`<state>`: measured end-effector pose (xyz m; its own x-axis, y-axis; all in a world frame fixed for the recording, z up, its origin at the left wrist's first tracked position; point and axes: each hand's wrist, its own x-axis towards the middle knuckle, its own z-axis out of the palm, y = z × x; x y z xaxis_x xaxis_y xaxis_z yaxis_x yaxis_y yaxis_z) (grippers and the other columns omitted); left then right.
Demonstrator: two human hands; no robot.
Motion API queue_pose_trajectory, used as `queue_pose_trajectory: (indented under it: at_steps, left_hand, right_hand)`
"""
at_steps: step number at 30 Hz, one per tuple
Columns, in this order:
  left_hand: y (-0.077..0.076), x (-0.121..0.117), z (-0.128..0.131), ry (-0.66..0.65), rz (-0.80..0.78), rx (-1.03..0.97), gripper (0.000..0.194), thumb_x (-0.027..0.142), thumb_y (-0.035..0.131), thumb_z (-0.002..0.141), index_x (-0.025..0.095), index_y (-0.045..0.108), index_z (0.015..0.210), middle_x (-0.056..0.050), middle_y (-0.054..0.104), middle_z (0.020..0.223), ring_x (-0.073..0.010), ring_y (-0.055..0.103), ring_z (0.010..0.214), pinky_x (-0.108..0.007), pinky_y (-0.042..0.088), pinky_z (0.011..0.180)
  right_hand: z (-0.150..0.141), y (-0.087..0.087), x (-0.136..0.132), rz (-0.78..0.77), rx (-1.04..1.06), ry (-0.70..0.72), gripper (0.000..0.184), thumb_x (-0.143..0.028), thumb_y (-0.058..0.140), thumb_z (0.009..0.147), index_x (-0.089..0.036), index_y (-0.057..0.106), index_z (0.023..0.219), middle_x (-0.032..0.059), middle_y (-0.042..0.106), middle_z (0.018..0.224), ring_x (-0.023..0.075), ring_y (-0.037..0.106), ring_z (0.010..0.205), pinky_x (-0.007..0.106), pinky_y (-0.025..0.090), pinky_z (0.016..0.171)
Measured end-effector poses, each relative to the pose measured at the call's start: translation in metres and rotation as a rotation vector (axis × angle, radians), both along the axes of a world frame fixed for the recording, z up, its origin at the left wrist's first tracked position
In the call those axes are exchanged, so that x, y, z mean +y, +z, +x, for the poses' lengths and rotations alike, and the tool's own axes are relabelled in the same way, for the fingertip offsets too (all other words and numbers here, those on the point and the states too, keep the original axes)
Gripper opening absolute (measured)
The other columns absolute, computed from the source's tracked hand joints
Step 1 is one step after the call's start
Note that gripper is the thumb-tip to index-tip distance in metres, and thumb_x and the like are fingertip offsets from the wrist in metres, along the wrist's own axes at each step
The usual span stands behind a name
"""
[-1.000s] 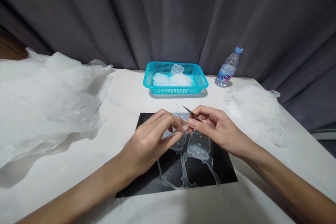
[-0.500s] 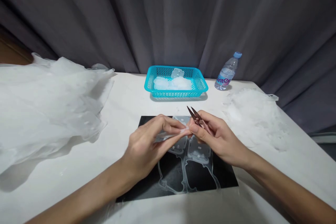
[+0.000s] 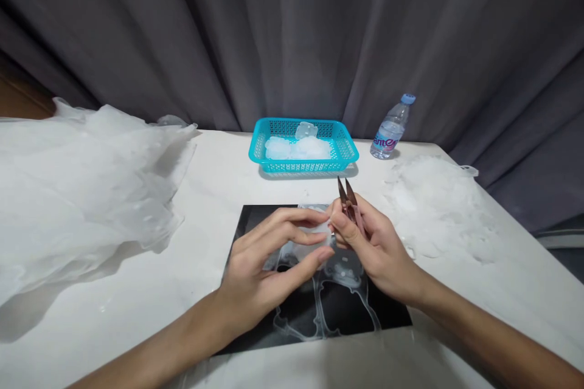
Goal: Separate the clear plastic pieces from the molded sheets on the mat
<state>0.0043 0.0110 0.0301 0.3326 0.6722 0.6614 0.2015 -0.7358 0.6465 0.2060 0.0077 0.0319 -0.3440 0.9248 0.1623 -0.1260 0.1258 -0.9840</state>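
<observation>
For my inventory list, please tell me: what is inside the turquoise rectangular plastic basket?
The basket holds heaped whitish translucent pieces and, toward the back, one clearer piece with rounded corners. Whatever lies beneath the heap is covered and cannot be seen.

Open desk [image 3: 214, 176] runs between the left plastic pile [image 3: 91, 188] and the blue basket [image 3: 303, 164]; the bottle [image 3: 387, 134] seemingly narrows passage at far right.

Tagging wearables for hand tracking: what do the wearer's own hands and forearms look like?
Left hand and right hand are ungloved, with slender fingers. No ring shows, though some right fingers are partly hidden. Neither slim forearm shows a sleeve, watch, bracelet, cable or marking.
</observation>
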Motion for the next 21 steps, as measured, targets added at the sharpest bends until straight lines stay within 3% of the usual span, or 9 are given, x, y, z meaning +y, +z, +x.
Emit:
queue_pose_trajectory:
  at_steps: [7, 10, 16, 21]
  left_hand:
    - [0.006, 0.000, 0.005, 0.069, -0.155, -0.031, 0.023, 0.014, 0.081, 0.089, 0.023, 0.073, 0.108, -0.002, 0.076, 0.117, -0.0180, 0.072, 0.112, -0.033, 0.058, 0.105]
    - [0.008, 0.001, 0.004, 0.049, -0.124, 0.020, 0.030, 0.013, 0.078, 0.092, 0.024, 0.074, 0.120, -0.003, 0.077, 0.120, -0.0175, 0.072, 0.113, -0.031, 0.059, 0.104]
    - [0.013, -0.001, 0.007, 0.091, -0.018, 0.052, 0.027, 0.009, 0.076, 0.092, 0.021, 0.077, 0.117, -0.002, 0.080, 0.116, -0.0138, 0.076, 0.106, -0.022, 0.060, 0.100]
    - [0.010, -0.005, 0.010, 0.045, -0.080, -0.009, 0.031, 0.011, 0.080, 0.089, 0.021, 0.078, 0.118, -0.004, 0.079, 0.120, -0.0158, 0.075, 0.109, -0.025, 0.060, 0.101]
  right_hand:
    - [-0.001, 0.007, -0.002, 0.105, -0.073, -0.052, 0.024, -0.041, 0.053, 0.108, -0.023, 0.052, 0.093, -0.0029, 0.047, 0.080, 0.0123, 0.042, 0.067, 0.027, 0.039, 0.064]
    - [-0.004, 0.006, -0.002, 0.130, -0.053, -0.088, 0.023, -0.038, 0.054, 0.108, -0.023, 0.052, 0.091, -0.0025, 0.048, 0.083, 0.0115, 0.044, 0.068, 0.026, 0.039, 0.064]
    - [-0.010, 0.000, -0.004, 0.145, -0.055, -0.180, 0.022, -0.037, 0.054, 0.108, -0.022, 0.053, 0.092, -0.0037, 0.048, 0.079, 0.0107, 0.045, 0.067, 0.025, 0.041, 0.062]
    - [-0.012, -0.002, -0.008, 0.180, -0.090, -0.257, 0.021, -0.039, 0.054, 0.108, -0.023, 0.055, 0.095, -0.0028, 0.053, 0.082, 0.0114, 0.051, 0.072, 0.026, 0.043, 0.066]
